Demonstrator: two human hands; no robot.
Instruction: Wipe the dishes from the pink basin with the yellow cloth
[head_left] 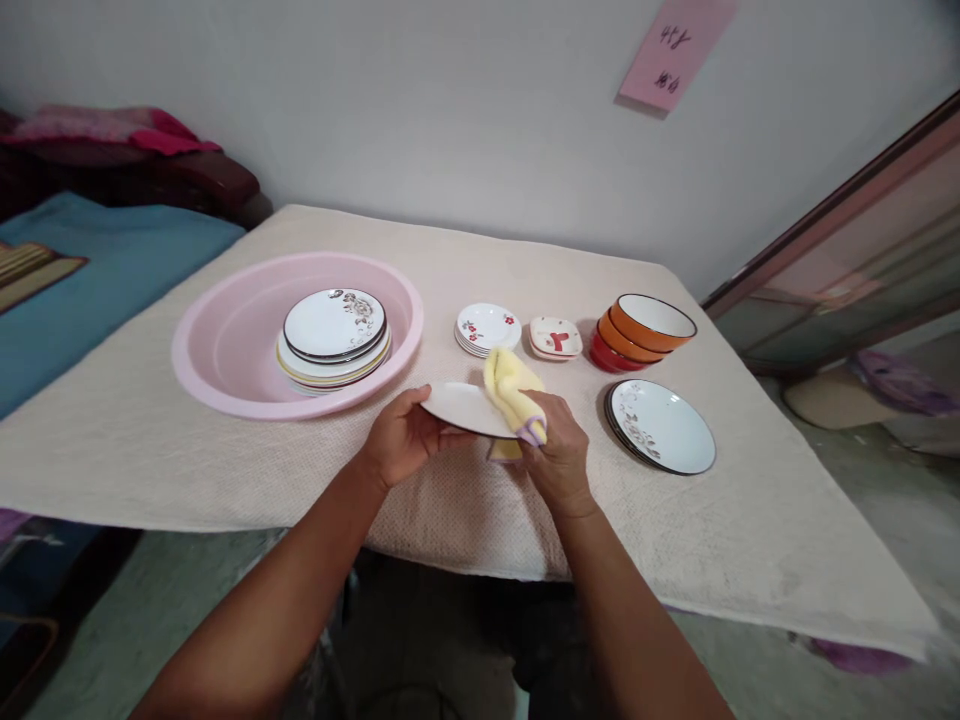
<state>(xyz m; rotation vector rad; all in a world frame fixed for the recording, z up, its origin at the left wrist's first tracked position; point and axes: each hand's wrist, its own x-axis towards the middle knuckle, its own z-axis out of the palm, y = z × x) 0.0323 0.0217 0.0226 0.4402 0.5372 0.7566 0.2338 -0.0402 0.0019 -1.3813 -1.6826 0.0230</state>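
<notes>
My left hand (407, 437) grips the left edge of a white plate (463, 407) with a dark rim, held tilted above the table near its front. A yellow cloth (512, 388) with a purple edge is in my right hand (559, 455), which presses it around the plate's right edge. Part of the cloth hangs below the plate. To the left, a pink basin (217, 345) holds a stack of plates (335, 325), the top one with a brown flower print. At the right lies another stack of dark-rimmed plates (664, 425) with a similar print.
Behind the held plate are small flowered saucers (489, 326) and square red-and-white dishes (555, 338). Stacked orange and red bowls (641, 330) lean at the right. All stand on a cream cloth-covered table (757, 545) against a wall. A blue-covered surface (112, 255) adjoins the left side.
</notes>
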